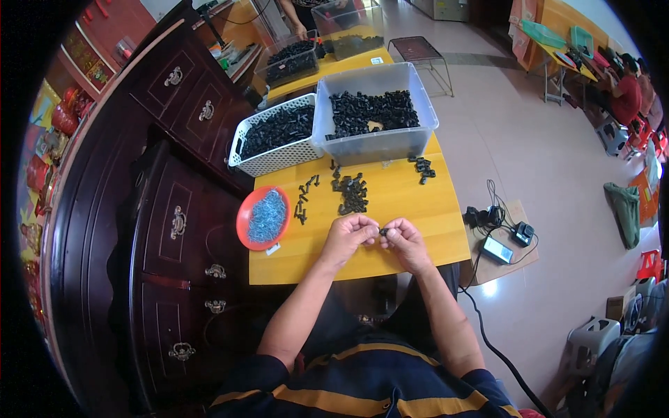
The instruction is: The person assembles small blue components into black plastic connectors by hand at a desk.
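A small black plastic part (384, 232) sits pinched between the left hand (347, 238) and right hand (408, 246), over the near side of the desk (433, 202). I see a red plate (243, 227) and clear plastic bin (376, 147) toward the desk's left and far edges.
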Action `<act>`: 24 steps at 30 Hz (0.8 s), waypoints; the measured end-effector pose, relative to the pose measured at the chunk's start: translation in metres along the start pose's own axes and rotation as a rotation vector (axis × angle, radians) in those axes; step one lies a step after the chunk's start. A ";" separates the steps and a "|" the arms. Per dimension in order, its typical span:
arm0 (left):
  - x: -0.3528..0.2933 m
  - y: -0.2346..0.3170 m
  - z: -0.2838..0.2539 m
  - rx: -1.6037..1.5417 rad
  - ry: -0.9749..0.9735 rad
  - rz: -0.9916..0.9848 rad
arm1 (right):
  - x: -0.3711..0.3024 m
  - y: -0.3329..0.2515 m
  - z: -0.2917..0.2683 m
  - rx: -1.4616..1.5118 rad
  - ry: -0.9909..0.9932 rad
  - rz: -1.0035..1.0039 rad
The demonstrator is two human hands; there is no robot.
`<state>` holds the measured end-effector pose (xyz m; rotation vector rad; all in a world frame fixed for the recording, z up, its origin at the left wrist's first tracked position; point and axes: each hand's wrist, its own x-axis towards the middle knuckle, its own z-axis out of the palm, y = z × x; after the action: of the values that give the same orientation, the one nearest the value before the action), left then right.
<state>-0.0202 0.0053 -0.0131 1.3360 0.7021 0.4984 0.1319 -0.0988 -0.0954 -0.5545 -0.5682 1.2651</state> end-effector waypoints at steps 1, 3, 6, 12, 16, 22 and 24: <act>0.000 -0.001 0.000 -0.006 -0.013 0.006 | 0.000 0.001 0.000 0.002 0.001 0.002; 0.001 0.000 0.002 -0.014 -0.027 0.008 | 0.001 0.002 -0.002 0.022 0.013 0.012; 0.000 0.004 0.005 0.031 -0.027 0.021 | 0.001 0.001 -0.001 0.036 0.013 0.010; -0.002 0.006 0.006 0.200 0.022 0.043 | 0.003 0.011 -0.004 -0.088 0.028 -0.039; -0.005 0.007 0.002 0.432 0.019 0.120 | 0.001 0.019 -0.004 -0.204 0.045 -0.082; -0.004 -0.010 -0.006 0.396 -0.016 0.138 | -0.001 0.019 -0.002 -0.389 0.064 -0.052; -0.003 -0.015 -0.006 0.244 -0.042 0.151 | 0.001 0.015 -0.001 -0.365 0.059 -0.079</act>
<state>-0.0270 0.0049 -0.0275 1.6329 0.6452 0.5150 0.1216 -0.0946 -0.1062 -0.8611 -0.7706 1.0717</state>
